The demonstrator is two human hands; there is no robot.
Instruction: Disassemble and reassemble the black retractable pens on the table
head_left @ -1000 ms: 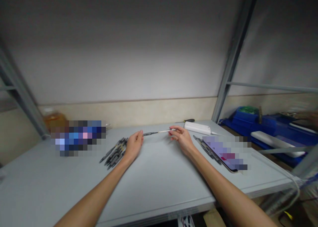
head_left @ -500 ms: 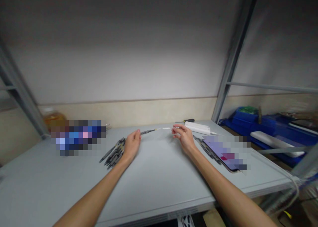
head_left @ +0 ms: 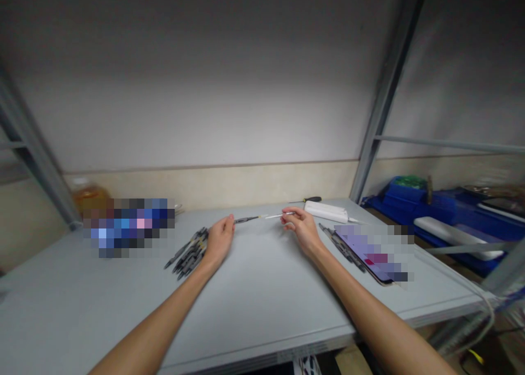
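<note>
My left hand [head_left: 220, 239] is closed around a dark grey pen barrel [head_left: 246, 220] whose tip sticks out to the right. My right hand [head_left: 301, 228] pinches a thin white refill [head_left: 276, 216] at its right end. The refill's left tip lies almost at the barrel's opening, and both are held just above the grey table [head_left: 254, 298]. A heap of several dark grey pens [head_left: 189, 253] lies on the table just left of my left hand.
A white box [head_left: 326, 211] with a cable and a small screwdriver [head_left: 308, 199] lie behind my right hand. More dark pens [head_left: 338, 240] and a blurred flat object [head_left: 375, 252] sit to the right. Blue bins [head_left: 414, 194] stand beyond a metal upright [head_left: 381, 107]. Another blurred patch [head_left: 129, 224] is at left.
The barrel and the refill drew apart half a second ago; now their tips are close together again. Both hands stayed nearly in place.
</note>
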